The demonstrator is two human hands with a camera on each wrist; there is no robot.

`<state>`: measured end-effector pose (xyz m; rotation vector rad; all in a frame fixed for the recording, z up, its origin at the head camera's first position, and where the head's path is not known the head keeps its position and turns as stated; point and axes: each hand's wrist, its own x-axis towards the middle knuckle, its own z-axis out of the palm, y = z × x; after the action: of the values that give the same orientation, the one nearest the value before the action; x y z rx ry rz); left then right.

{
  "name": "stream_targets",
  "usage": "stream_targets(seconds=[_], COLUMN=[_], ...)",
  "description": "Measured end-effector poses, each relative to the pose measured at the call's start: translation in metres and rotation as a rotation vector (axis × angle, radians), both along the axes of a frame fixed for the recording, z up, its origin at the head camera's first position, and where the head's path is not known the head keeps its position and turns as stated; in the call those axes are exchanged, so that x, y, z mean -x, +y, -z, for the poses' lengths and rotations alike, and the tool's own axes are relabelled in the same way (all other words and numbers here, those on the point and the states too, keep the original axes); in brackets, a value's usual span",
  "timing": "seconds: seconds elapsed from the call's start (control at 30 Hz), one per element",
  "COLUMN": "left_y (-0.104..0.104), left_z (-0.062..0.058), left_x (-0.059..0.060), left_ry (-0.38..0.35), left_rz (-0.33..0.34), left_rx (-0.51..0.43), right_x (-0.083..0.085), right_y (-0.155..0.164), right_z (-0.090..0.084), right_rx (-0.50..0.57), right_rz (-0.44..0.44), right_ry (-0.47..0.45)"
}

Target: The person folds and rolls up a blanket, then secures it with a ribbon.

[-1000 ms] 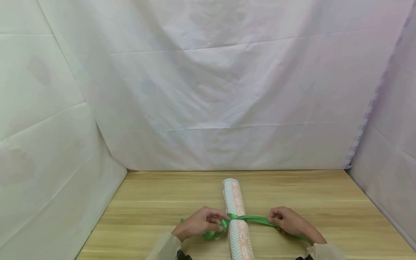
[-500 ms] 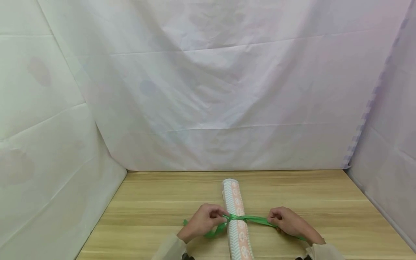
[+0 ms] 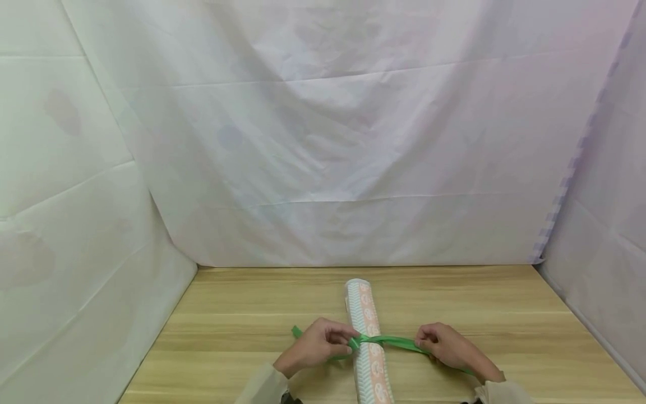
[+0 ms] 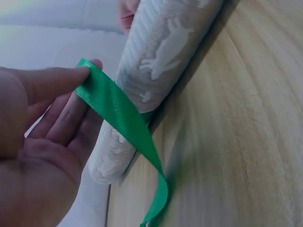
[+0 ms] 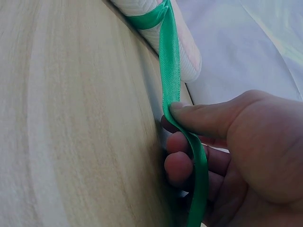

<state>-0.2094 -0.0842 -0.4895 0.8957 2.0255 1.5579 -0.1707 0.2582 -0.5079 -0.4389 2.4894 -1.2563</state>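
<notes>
A rolled fabric mat (image 3: 367, 320) with pale chevrons and a peach band of white animal shapes lies lengthwise before me. Green satin ribbon (image 3: 398, 341) goes around its middle and crosses on top. My left hand (image 3: 323, 342) is at the roll's left side; in the left wrist view its thumb and fingers pinch the ribbon (image 4: 116, 106), whose tail curls down to the wood. To the right of the roll, my right hand (image 3: 446, 345) pinches the other ribbon length between thumb and curled fingers, holding it taut from the crossing. The ribbon's end (image 5: 199, 189) trails down across the palm.
The wood-grain table (image 3: 242, 303) extends around the roll on both sides. White cloth (image 3: 313, 168) hangs behind it, with more cloth walls (image 3: 75, 235) at left and right.
My left hand has shifted slightly right, closer over the ribbon crossing, and the left ribbon tail has moved with it. The right hand stays in place, gripping its length.
</notes>
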Motion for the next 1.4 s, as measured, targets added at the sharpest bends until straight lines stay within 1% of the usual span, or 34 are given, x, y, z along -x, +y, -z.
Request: stream_targets(seconds=[0.07, 0.1, 0.2, 0.23, 0.33, 0.43, 0.5, 0.6, 0.67, 0.8, 0.9, 1.0, 1.1, 1.27, 1.4], left_y=[0.002, 0.004, 0.009, 0.011, 0.013, 0.013, 0.012, 0.012, 0.012, 0.012, 0.012, 0.012, 0.012, 0.011, 0.011], left_z=[-0.001, -0.002, -0.001, 0.000, 0.003, 0.006, 0.007, 0.008, 0.008, 0.008, 0.007, 0.005, 0.005, 0.006, 0.006], left_x=[-0.002, -0.003, -0.005, -0.006, -0.005, -0.004, -0.002, -0.001, -0.001, -0.002, -0.002, -0.002, -0.002, -0.001, -0.001], left_ry=[0.036, 0.059, 0.179, 0.230, 0.362, 0.453, 0.487, 0.498, 0.486, 0.453, 0.440, 0.425, 0.400, 0.374, 0.363], left_rz=[-0.014, -0.031, -0.071, -0.081, -0.104, -0.124, -0.135, -0.130, -0.126, -0.126, -0.130, -0.128, -0.122, -0.120, -0.125], left_rx=[0.017, 0.030, 0.069, 0.080, 0.094, 0.090, 0.086, 0.075, 0.073, 0.084, 0.092, 0.094, 0.091, 0.090, 0.089], right_x=[0.000, -0.001, -0.001, -0.001, 0.000, 0.002, 0.004, 0.007, 0.008, 0.010, 0.013, 0.016, 0.020, 0.028, 0.036], right_y=[0.000, 0.000, 0.001, 0.001, 0.000, 0.000, 0.000, 0.000, -0.001, -0.007, -0.017, -0.029, -0.043, -0.066, -0.084], right_z=[0.000, 0.000, 0.000, 0.000, -0.001, -0.002, -0.004, -0.008, -0.012, -0.022, -0.031, -0.041, -0.050, -0.060, -0.063], right_rx=[0.002, 0.002, 0.000, 0.000, 0.014, 0.039, 0.069, 0.135, 0.194, 0.319, 0.384, 0.424, 0.455, 0.480, 0.488], right_rz=[-0.004, -0.004, -0.006, -0.006, -0.006, -0.010, -0.016, -0.045, -0.064, -0.097, -0.115, -0.120, -0.101, -0.018, 0.041], right_ry=[0.005, 0.007, 0.013, 0.012, -0.003, -0.031, -0.045, -0.058, -0.080, -0.159, -0.191, -0.195, -0.194, -0.198, -0.202])
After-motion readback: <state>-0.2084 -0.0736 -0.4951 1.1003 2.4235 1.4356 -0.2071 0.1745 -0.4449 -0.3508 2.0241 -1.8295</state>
